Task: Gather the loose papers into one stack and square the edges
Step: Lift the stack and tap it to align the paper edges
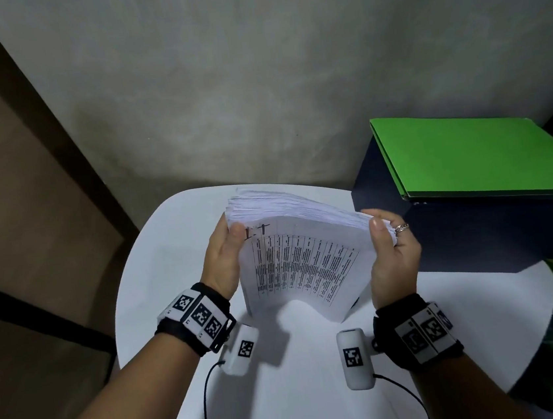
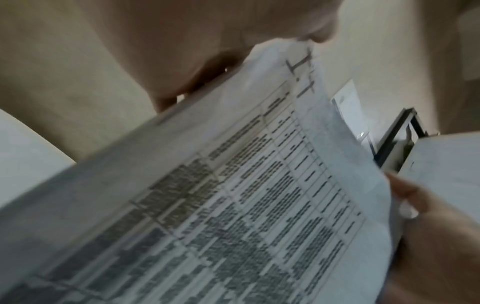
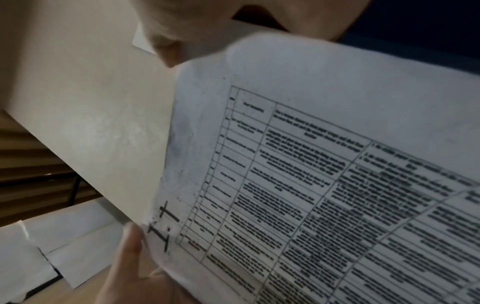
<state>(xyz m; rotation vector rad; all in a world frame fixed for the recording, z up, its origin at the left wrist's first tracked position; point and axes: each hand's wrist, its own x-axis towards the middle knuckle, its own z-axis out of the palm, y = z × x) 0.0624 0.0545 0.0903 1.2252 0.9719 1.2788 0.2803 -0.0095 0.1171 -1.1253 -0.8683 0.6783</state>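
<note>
- Both hands, left hand (image 1: 224, 256) and right hand (image 1: 392, 254), flanked the paper stack (image 1: 303, 258), fingers curled, pinching its side edges.
- Beneath the paper stack lay the white desk (image 1: 156, 257).

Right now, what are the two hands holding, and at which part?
Both hold the paper stack, standing on the table: left hand at its upper left edge, right hand at its upper right edge.

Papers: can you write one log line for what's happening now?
paper stack upright on white table | left hand grips | right hand grips | top edge uneven
</note>
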